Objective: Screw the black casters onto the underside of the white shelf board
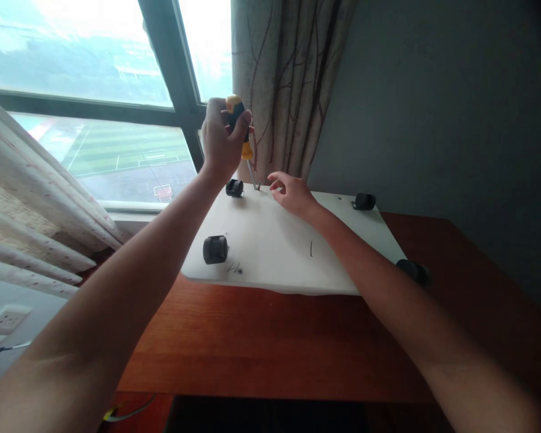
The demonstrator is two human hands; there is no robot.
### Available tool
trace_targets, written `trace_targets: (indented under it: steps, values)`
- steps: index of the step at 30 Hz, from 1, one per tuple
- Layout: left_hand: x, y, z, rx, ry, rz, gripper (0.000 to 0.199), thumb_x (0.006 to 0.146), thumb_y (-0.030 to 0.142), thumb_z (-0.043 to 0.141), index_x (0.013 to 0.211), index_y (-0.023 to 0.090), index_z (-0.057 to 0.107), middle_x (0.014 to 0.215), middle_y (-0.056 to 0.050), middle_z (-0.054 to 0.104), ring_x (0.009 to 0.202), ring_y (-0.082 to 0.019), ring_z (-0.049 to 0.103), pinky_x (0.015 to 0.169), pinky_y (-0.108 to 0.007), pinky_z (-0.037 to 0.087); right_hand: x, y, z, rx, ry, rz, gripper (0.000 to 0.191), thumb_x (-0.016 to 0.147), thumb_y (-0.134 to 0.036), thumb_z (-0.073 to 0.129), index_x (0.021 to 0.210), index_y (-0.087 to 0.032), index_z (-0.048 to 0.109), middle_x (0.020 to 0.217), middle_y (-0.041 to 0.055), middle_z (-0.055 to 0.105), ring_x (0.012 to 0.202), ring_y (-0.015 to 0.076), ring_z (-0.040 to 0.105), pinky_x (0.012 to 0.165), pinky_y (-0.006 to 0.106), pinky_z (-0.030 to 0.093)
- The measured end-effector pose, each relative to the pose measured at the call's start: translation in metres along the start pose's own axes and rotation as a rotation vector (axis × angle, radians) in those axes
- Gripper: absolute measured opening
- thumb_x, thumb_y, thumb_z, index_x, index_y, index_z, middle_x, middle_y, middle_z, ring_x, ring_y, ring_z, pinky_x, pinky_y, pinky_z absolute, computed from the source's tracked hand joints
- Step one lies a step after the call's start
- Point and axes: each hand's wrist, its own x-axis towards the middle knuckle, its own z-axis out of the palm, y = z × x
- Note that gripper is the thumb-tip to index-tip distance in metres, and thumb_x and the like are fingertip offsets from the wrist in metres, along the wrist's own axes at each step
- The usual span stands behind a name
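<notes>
My left hand (224, 135) is wrapped round the yellow and black handle of a screwdriver (246, 150), raised above the far left part of a white board (270, 240). The screwdriver's shaft slants down, and its tip meets a small screw (258, 187) standing at the board's far edge. Just right of that screw, my right hand (293, 193) hovers low over the board, fingers bent and apart, with nothing visible in them. Black casters are fixed on the board: two on the left (215, 249), one at the far right (365, 201), one at the near right, partly behind my right forearm.
The board lies on a reddish-brown wooden table (252, 337). Behind it hang a patterned curtain (288, 90) and a grey wall (433, 108). A window (130, 144) and another curtain (27, 198) are at the left, with a wall socket (8, 320) lower down.
</notes>
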Motion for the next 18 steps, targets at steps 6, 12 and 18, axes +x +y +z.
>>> trace_targets:
  steps: [6, 12, 18]
  values:
    - [0.004, 0.006, 0.007, 0.036, 0.053, 0.036, 0.034, 0.084, 0.011, 0.075, 0.094, 0.014, 0.043, 0.072, 0.013, 0.058, 0.081, -0.001, 0.061, 0.070, -0.022, 0.034, -0.127, -0.041, -0.030, 0.139, -0.031, -0.044, 0.025, 0.092, -0.020, 0.057, 0.114, -0.022, 0.068, 0.095, 0.0022, 0.075, 0.075, 0.0124, 0.067, 0.068, 0.024, 0.052]
    - [0.003, 0.010, 0.016, 0.125, 0.042, 0.052, 0.042, 0.082, 0.032, 0.076, 0.097, 0.012, 0.042, 0.075, 0.014, 0.056, 0.081, 0.000, 0.058, 0.072, -0.022, 0.035, -0.260, -0.033, -0.016, 0.277, 0.318, 0.087, 0.023, 0.096, -0.017, 0.053, 0.111, -0.027, 0.068, 0.078, -0.0011, 0.070, 0.069, 0.0138, 0.067, 0.066, 0.026, 0.055]
    - [0.005, 0.004, 0.022, 0.208, 0.074, 0.025, 0.032, 0.089, 0.011, 0.071, 0.095, 0.013, 0.040, 0.071, 0.017, 0.057, 0.069, 0.005, 0.056, 0.066, -0.020, 0.033, -0.322, -0.003, 0.006, 0.299, 0.276, 0.184, 0.032, 0.096, -0.015, 0.054, 0.124, -0.030, 0.063, 0.076, -0.0029, 0.068, 0.067, 0.0135, 0.067, 0.065, 0.024, 0.055]
